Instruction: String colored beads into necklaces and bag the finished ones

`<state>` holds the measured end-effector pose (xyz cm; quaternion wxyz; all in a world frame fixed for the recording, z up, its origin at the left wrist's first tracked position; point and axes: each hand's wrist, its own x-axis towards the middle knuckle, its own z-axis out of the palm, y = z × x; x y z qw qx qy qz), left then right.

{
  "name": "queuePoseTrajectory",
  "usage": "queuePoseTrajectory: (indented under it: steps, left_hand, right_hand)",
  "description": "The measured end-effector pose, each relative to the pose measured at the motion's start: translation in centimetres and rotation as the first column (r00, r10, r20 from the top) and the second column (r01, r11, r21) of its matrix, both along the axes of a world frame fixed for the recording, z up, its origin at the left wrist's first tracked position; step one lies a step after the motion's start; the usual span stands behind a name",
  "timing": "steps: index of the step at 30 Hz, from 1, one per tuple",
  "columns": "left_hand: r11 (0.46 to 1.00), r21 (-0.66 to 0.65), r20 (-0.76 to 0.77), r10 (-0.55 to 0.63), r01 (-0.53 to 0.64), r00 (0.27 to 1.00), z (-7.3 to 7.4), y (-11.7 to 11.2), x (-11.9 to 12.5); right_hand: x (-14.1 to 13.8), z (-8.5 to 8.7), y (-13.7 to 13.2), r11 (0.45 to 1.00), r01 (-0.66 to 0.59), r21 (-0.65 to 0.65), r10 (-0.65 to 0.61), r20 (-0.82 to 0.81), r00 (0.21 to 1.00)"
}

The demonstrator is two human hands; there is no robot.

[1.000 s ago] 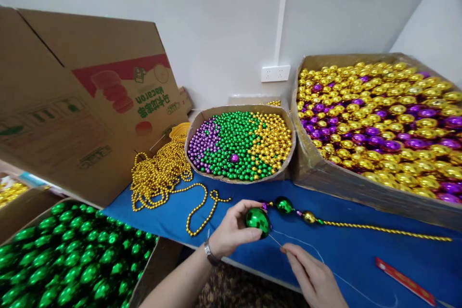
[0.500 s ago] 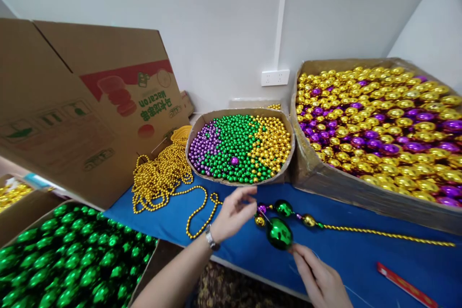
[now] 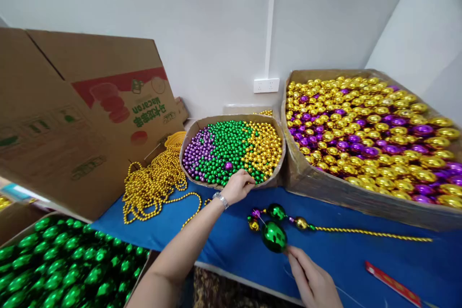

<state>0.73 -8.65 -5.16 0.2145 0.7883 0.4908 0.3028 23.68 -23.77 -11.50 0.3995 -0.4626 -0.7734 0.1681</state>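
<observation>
Right hand (image 3: 313, 276): fingertips pinch a thin needle (image 3: 263, 220) through a large, glossy green oval bead (image 3: 274, 237) just beyond them. Left hand (image 3: 237, 187): fingers bent, grasp indiscernible, at a rounded cardboard bin (image 3: 195, 128).

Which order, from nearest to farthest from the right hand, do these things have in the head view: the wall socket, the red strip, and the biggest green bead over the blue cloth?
1. Green bead: just beyond the right hand, slightly to its left.
2. Red strip: to the hand's right, on the blue cloth.
3. Wall socket: far behind, on the wall.
</observation>
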Motion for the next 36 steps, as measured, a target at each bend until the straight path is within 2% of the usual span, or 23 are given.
queuePoseTrajectory:
  steps: [2, 3, 5, 7, 8, 10, 15, 20, 28, 34, 36]
  left_hand:
    - [0.992, -0.125, 0.267, 0.056, -0.023, 0.962, 0.2, -1.2, 0.0]
    - [0.975, -0.222, 0.44, 0.096, 0.005, 0.893, 0.3, -1.9, 0.0]
    - [0.913, -0.381, 0.714, 0.191, 0.145, 0.673, 0.4, -3.3, 0.3]
    - [0.863, -0.433, 0.82, 0.258, 0.26, 0.511, 0.4, -4.7, 0.6]
    - [0.848, -0.442, 0.841, 0.279, 0.291, 0.464, 0.4, -5.2, 0.7]
    - [0.83, -0.46, 0.852, 0.313, 0.316, 0.419, 0.3, -6.0, 0.9]
    - [0.806, -0.498, 0.832, 0.341, 0.32, 0.437, 0.2, -6.9, 1.1]
    - [0.814, -0.498, 0.817, 0.325, 0.3, 0.476, 0.1, -7.4, 1.1]
    - [0.82, -0.505, 0.809, 0.341, 0.269, 0.479, -0.1, -7.6, 1.2]
    - [0.872, -0.453, 0.764, 0.272, 0.187, 0.585, 0.1, -7.8, 1.2]
    - [0.881, -0.436, 0.76, 0.25, 0.186, 0.599, -0.2, -8.1, 1.6]
  right_hand:
    - [0.1, 0.1, 0.0, 1.0, 0.024, 0.004, -0.024, 0.006, 1.0]
    - [0.1, 0.1, 0.0, 0.999, 0.035, 0.01, -0.036, 0.008, 0.999]
    - [0.2, 0.2, 0.0, 0.998, 0.056, 0.027, -0.056, 0.019, 0.998]
    - [0.2, 0.3, 0.1, 0.996, 0.07, 0.05, -0.071, 0.031, 0.997]
    - [0.2, 0.3, 0.1, 0.995, 0.071, 0.063, -0.073, 0.037, 0.997]
    - [0.1, 0.4, 0.1, 0.994, 0.068, 0.085, -0.072, 0.049, 0.996]
    - [-0.1, 0.5, 0.1, 0.99, 0.055, 0.133, -0.065, 0.07, 0.995]
    - [0.1, 0.3, 0.0, 0.987, 0.055, 0.152, -0.069, 0.091, 0.993]
    - [0.5, 0.4, -0.3, 0.987, 0.039, 0.154, -0.057, 0.115, 0.992]
    - [0.6, -0.6, -0.2, 0.981, 0.074, 0.181, -0.1, 0.136, 0.986]
    - [0.4, -1.4, 0.0, 0.984, 0.101, 0.148, -0.123, 0.145, 0.982]
